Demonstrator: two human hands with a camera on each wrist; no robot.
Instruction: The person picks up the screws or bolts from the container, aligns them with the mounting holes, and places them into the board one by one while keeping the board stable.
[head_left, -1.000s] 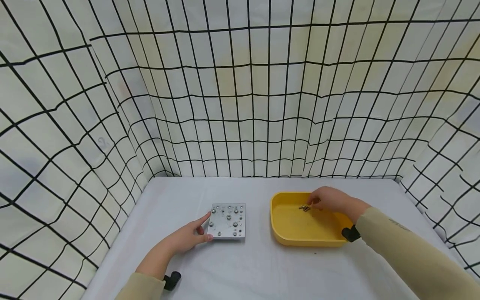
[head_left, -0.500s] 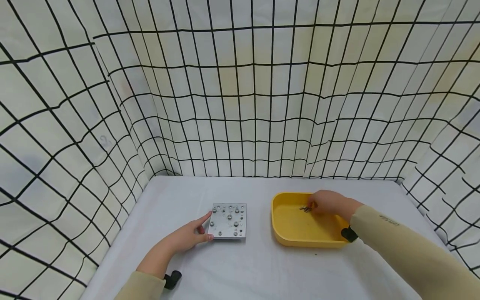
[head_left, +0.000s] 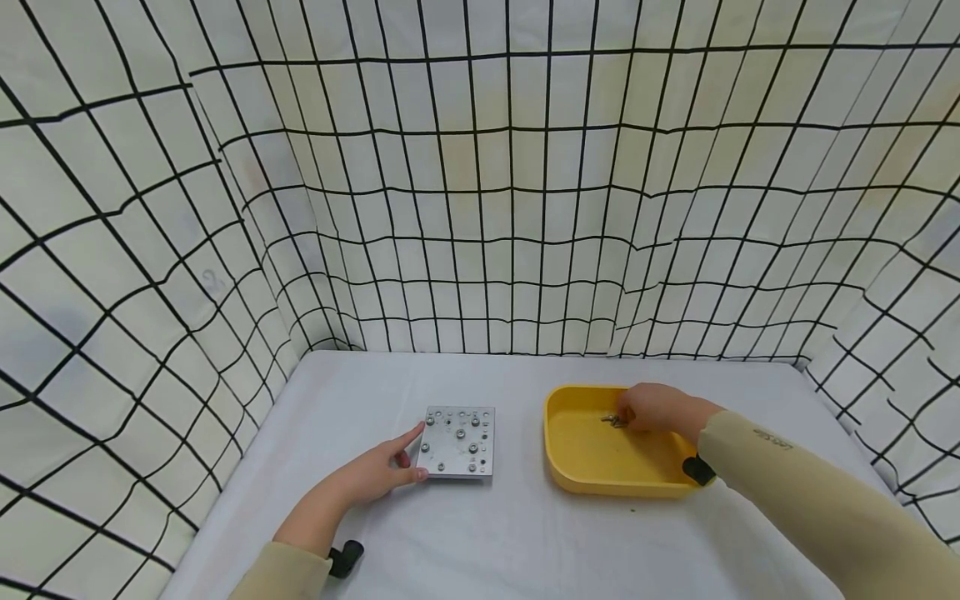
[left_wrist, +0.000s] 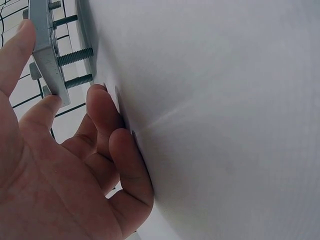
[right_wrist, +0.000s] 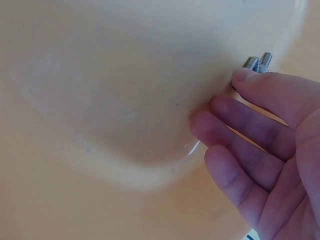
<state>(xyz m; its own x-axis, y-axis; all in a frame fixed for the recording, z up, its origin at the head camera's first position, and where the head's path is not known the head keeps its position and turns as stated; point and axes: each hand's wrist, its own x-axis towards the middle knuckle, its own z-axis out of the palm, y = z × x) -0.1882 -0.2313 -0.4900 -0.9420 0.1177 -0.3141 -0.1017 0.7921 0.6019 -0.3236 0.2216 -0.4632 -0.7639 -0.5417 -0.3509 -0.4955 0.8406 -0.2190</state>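
My left hand (head_left: pixel 367 477) holds a square silver metal plate (head_left: pixel 447 452) by its left side, index finger at the far corner and thumb at the near one. Several bolts sit in the plate, and in the left wrist view their threaded shanks (left_wrist: pixel 75 56) stick out of its underside. My right hand (head_left: pixel 660 408) reaches into a yellow tray (head_left: pixel 592 462), its fingers at a small cluster of loose bolts (right_wrist: pixel 251 62). The thumb tip lies against these bolts; the index finger is hidden behind it, so I cannot tell whether a bolt is pinched.
A white cloth (head_left: pixel 517 533) covers the table. Black-gridded white curtains (head_left: pixel 525 208) enclose the back and both sides. The tray stands to the right of the plate, with a gap between them. A tiny dark speck (head_left: pixel 633 510) lies in front of the tray.
My right hand has moved slightly down in the tray, closer over the loose bolts, which it now covers more. The left hand keeps its hold on the plate.
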